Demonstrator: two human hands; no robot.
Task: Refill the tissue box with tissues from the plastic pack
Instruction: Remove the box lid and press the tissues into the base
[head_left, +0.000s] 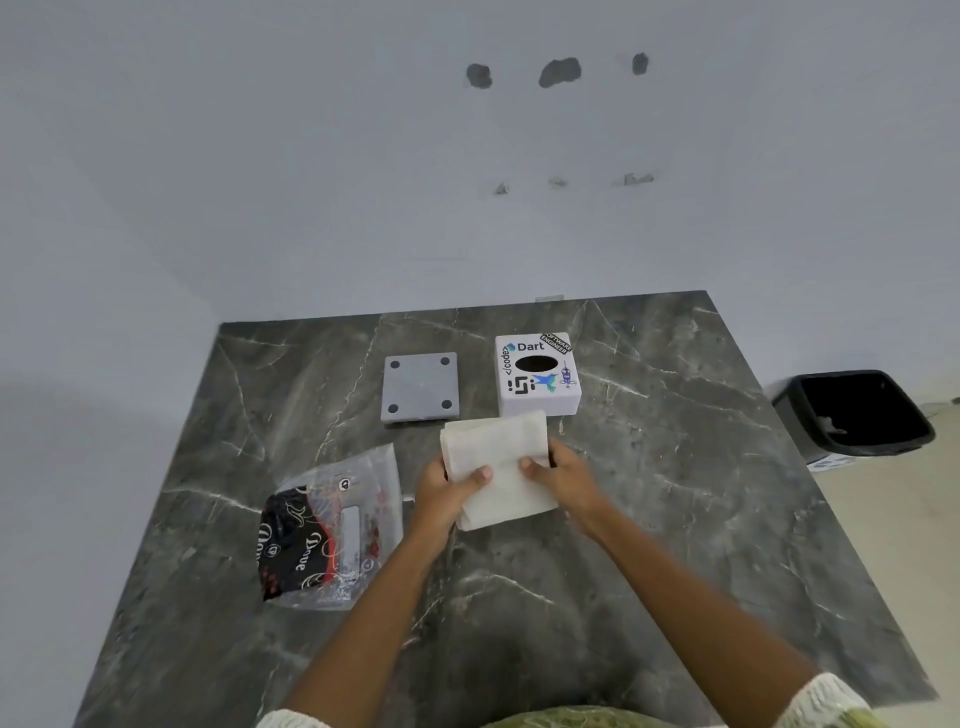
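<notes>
2 hands, left hand (445, 491) and right hand (562, 475), pinch the tissue stack (498, 467) mid-tabletop (675, 519), just before the tissue box (537, 374).

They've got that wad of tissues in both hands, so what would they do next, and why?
Probably turn the tissue box over. Both hands, left hand and right hand, hold the tissue stack, the grey base plate lies apart, and the box sits hole-up, so its open underside faces the table.
</notes>
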